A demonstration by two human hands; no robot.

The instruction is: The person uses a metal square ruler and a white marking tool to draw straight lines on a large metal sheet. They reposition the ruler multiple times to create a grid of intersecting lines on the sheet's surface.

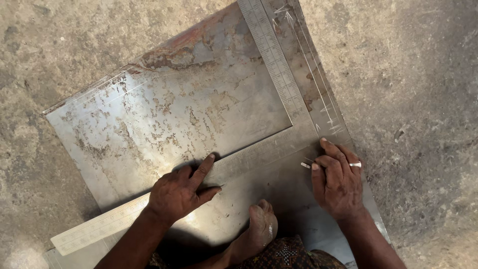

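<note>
The fingers [204, 167] of the left hand [177, 194] lie spread and flat, the forefinger stretched forward along the lower arm of a large steel framing square [259, 149] and the thumb angled out below it, pressing that arm down against the metal sheet [149, 124]. The fingers [332, 152] of the right hand [338, 182] are drawn together around a small pale marking tool [305, 165], pinched between thumb and forefinger, with its tip touching the sheet just below the square's corner; whether it is chalk or a scriber cannot be told. A light-coloured ring [355, 164] sits on one finger of that hand.

The square lies flat on the sheet in an L: one graduated arm runs from the lower left, under the left hand, up to the corner near the right hand, and the other arm climbs from that corner to the top edge of the view. Thin scratched lines and small tick marks [328, 119] show on the sheet just beside the outer edge of the upright arm.

A bare foot [259, 229] rests on the sheet between the two hands, toes pointing toward the square, and a patterned dark cloth [289, 254] covers the leg behind it.

The sheet is a broad, dull grey plate blotched with rust, reddish along its upper edge, lying tilted in the view on a rough concrete floor [423, 74] that surrounds it on every side.
</note>
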